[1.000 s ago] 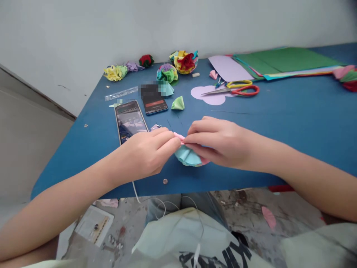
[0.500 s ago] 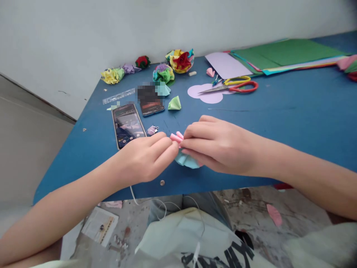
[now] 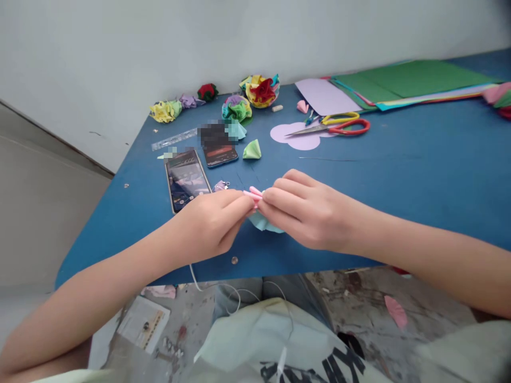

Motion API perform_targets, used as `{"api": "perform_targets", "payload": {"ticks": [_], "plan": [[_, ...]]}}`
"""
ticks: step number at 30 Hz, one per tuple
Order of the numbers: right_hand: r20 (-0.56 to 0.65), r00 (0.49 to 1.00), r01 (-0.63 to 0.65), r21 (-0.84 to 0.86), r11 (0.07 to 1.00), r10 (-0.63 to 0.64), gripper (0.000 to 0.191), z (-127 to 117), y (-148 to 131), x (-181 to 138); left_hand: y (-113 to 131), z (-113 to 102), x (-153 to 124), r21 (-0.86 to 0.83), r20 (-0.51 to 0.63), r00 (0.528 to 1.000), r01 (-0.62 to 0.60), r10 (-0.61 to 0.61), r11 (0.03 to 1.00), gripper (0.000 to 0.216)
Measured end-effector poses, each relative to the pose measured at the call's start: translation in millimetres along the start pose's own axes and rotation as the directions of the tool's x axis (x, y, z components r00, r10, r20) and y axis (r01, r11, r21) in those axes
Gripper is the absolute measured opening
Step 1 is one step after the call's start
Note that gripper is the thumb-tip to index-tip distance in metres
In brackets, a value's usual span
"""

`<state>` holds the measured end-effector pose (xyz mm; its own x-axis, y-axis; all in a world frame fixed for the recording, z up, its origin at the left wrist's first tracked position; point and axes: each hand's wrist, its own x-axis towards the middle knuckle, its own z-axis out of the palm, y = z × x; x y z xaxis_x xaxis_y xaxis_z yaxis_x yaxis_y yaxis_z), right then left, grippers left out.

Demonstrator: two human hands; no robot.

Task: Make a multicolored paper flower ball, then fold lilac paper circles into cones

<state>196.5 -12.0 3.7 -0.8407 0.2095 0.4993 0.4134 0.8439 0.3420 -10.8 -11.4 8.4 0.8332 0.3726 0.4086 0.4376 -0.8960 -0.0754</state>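
My left hand [image 3: 207, 226] and my right hand [image 3: 307, 210] meet above the near edge of the blue table [image 3: 419, 165]. Both pinch a small folded paper piece [image 3: 263, 221], light blue below with pink rolled tips [image 3: 254, 192] sticking up between the fingertips. Most of the paper is hidden by my right fingers. Two phones [image 3: 187, 178] lie just beyond my left hand, with a small lilac scrap [image 3: 219, 185] beside them.
Scissors [image 3: 339, 124] with yellow and red handles lie on a lilac cutout [image 3: 297, 137]. Coloured paper sheets [image 3: 399, 85] are stacked at the back right. Crumpled paper flowers [image 3: 259, 89] sit by the wall, plus a green paper cone [image 3: 253, 150] and a clear ruler [image 3: 173, 139].
Both hands kept pinching the paper and lifted it slightly. The pink tips now stick up more between the fingers and less of the blue part shows.
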Motion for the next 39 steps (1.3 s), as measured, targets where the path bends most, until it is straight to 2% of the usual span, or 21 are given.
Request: {"api": "perform_targets", "payload": {"ticks": [2,4,6,8,11,14,17,19,22,26,30,35,37,39], "plan": [[-0.010,0.999,-0.041,0.089,0.995,0.042,0.021,3,0,-1,1,-1,1,0.206,-0.024,0.992,-0.120,0.128,0.971,0.017],[-0.029,0.994,-0.097,0.221,0.971,0.106,0.020,6,1,-1,2,-3,1,0.382,-0.014,0.968,-0.227,0.251,0.896,0.015],[-0.052,0.986,-0.132,0.314,0.940,0.156,0.019,8,0,-2,3,-3,1,0.431,-0.014,0.957,-0.255,0.289,0.866,0.011],[-0.078,0.981,-0.141,0.345,0.928,0.178,0.018,9,-1,-2,3,-1,0,0.360,-0.039,0.972,-0.203,0.232,0.911,0.008],[-0.090,0.976,-0.153,0.375,0.914,0.200,0.018,8,-2,-2,5,3,-3,0.168,-0.071,0.992,-0.087,0.100,0.982,0.008],[-0.059,0.970,-0.188,0.431,0.882,0.236,0.019,6,-3,-2,6,3,-5,0.049,-0.087,0.996,-0.012,0.017,0.999,0.012],[-0.026,0.965,-0.216,0.479,0.851,0.259,0.021,6,-2,-2,8,2,-4,-0.007,-0.047,0.998,0.031,-0.032,0.999,0.016],[-0.006,0.962,-0.232,0.502,0.833,0.272,0.022,7,-1,-1,9,2,-3,0.031,-0.033,0.999,0.033,-0.032,0.999,0.015],[0.020,0.958,-0.255,0.509,0.822,0.285,0.025,8,-1,-1,10,4,-2,0.185,-0.061,0.998,-0.012,0.023,0.983,0.007],[0.070,0.966,-0.254,0.461,0.850,0.250,0.028,3,-1,1,13,5,-3,0.299,-0.079,0.991,-0.076,0.104,0.951,0.005],[0.118,0.972,-0.234,0.389,0.891,0.203,0.027,-2,-1,2,15,4,-4,0.329,-0.075,0.984,-0.130,0.163,0.935,0.007],[0.021,0.983,-0.177,0.325,0.929,0.181,0.024,4,-3,1,10,5,-5,0.259,-0.059,0.992,-0.089,0.108,0.962,0.010],[-0.001,0.978,-0.194,0.361,0.912,0.208,0.024,7,-3,1,6,6,-6,0.258,-0.069,0.992,-0.086,0.107,0.962,0.013],[0.010,0.962,-0.245,0.466,0.850,0.272,0.023,9,-2,1,3,6,-5,0.278,-0.090,0.988,-0.094,0.124,0.956,0.016]]}}
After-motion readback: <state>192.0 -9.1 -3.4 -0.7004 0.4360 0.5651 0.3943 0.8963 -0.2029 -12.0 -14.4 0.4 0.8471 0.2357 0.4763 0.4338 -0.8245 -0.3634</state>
